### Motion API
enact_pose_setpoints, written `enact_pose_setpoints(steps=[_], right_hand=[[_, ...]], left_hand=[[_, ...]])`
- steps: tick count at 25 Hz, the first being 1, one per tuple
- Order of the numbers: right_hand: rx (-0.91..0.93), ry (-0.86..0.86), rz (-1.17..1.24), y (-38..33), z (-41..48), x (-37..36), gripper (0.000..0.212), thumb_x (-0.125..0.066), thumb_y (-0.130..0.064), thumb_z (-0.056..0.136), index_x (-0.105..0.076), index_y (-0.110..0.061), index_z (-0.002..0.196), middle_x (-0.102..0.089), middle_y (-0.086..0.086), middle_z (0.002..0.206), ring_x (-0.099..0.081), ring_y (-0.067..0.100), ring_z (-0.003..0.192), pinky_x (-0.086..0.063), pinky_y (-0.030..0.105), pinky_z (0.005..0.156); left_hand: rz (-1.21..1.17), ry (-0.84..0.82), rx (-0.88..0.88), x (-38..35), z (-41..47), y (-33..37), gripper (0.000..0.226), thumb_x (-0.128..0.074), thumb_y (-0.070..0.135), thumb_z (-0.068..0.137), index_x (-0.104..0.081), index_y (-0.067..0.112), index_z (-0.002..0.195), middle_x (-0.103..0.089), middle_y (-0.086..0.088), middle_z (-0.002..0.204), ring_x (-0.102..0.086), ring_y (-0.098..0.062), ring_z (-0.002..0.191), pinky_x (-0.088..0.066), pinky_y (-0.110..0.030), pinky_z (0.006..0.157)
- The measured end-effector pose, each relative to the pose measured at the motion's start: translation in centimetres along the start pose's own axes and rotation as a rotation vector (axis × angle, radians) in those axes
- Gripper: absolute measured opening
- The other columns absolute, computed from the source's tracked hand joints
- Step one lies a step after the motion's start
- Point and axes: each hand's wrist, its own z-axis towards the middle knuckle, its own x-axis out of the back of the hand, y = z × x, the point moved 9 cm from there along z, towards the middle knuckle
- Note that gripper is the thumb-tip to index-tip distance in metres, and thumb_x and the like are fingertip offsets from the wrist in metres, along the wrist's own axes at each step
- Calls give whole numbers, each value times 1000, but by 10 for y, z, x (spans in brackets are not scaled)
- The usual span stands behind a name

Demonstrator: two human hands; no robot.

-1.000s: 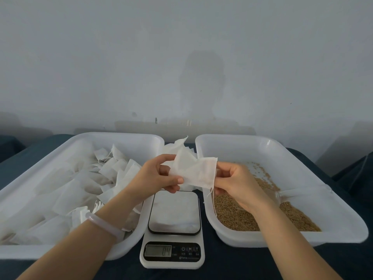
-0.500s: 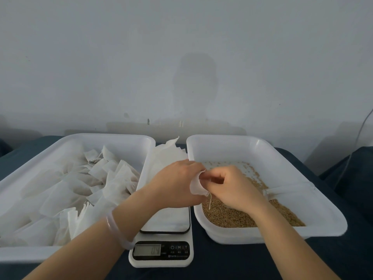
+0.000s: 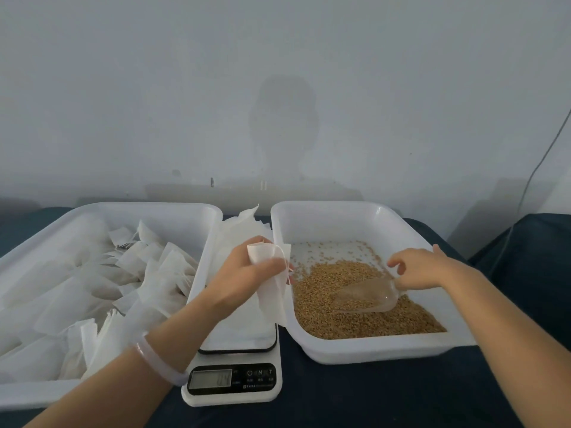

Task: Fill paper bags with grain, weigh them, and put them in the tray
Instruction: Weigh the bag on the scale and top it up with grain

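My left hand (image 3: 247,274) grips an empty white paper bag (image 3: 270,284) by its top, and the bag hangs over the left rim of the grain tray (image 3: 346,211). Brown grain (image 3: 355,313) covers the near part of that tray. A clear plastic scoop (image 3: 367,296) lies on the grain, its mouth toward the left. My right hand (image 3: 417,268) reaches down to the scoop's handle end, fingers curling around it. A white digital scale (image 3: 234,378) sits between the two trays, a white sheet on its platform.
The left white tray (image 3: 92,208) holds several filled white bags (image 3: 129,273). A loose stack of empty bags (image 3: 244,223) stands behind the scale. A dark blue cloth covers the table. The grey wall is close behind, and a thin cable hangs at the far right.
My hands have parted. The left one keeps the bag at the tray's left rim. The right one has let go of the bag and moved right to the scoop.
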Motion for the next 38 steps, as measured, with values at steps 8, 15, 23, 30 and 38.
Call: enact_pose_setpoints(steps=[8,15,23,30,38], right_hand=[[292,124,76,-46,-20,-10,32,-62,-25,87,-61,-36,117,-54,-25,107,-55,1,95,-42,22,87],[276,143,289,-28,-31,-6,38,-64,-23,86,-56,-30,123,-59,-12,121,-52,1,104,-39,25,94],[252,424,451,30,-83,74,32,-66,-24,85,-59,-45,108,-60,-21,112,-52,1,106,-37,32,99],[353,448,340,3,-102,128,36,-70,-22,81,-59,-52,96,-62,-21,104,-53,1,106,-33,33,103],[380,441,140,-12,-99,138,32,-69,-33,81,-53,-59,89,-58,-25,105,-45,0,111,-13,37,112]], left_hand=[[236,83,-184,-37,8,-1,30,-73,24,68,-48,23,83,-62,-1,76,-60,-17,66,-50,-36,56],[291,53,-124,-43,6,-23,46,-73,40,57,-56,30,99,-66,12,88,-64,-2,77,-52,-20,62],[345,41,-139,-60,40,-12,34,-72,22,73,-59,20,103,-65,9,82,-63,-6,68,-50,-18,56],[341,-18,-117,-77,46,-21,27,-72,18,74,-57,23,96,-65,8,79,-61,-1,62,-50,-19,55],[252,-79,-39,-76,50,-28,32,-80,24,69,-61,22,95,-66,10,76,-63,0,61,-47,-15,53]])
